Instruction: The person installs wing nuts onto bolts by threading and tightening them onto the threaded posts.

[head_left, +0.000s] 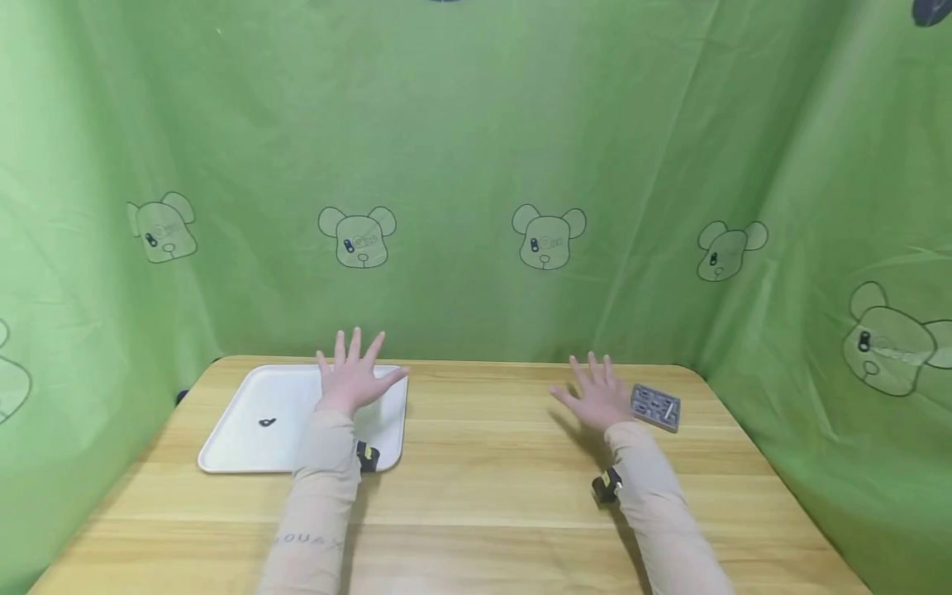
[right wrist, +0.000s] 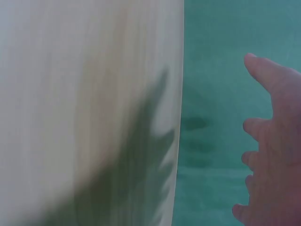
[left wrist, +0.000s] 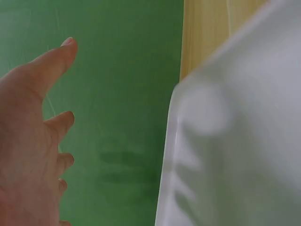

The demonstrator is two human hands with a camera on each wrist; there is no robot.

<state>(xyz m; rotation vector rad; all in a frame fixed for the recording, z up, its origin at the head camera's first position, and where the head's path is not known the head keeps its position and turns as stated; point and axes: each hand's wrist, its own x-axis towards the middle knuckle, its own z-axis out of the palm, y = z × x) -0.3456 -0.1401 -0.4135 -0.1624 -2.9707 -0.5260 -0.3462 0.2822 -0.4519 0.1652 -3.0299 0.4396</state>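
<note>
In the head view my left hand (head_left: 353, 387) is held over the right part of a white tray (head_left: 286, 450), fingers straight and spread, holding nothing. A small black piece (head_left: 267, 422) lies on the tray, left of that forearm. My right hand (head_left: 597, 401) hovers above the table, its fingers spread too and nothing in them. Just right of it lies a grey rectangular block (head_left: 654, 407) with recesses and a light-coloured strip on it. Each wrist view shows the spread fingers beside the green cloth, with hand shadows on the tray and on the wood.
The wooden table (head_left: 491, 496) spans the lower view. A green curtain (head_left: 454, 124) printed with bear heads hangs behind its far edge and along both sides. Black wrist cameras, one on the left sleeve (head_left: 320, 496) and one on the right, sit at the inner forearms.
</note>
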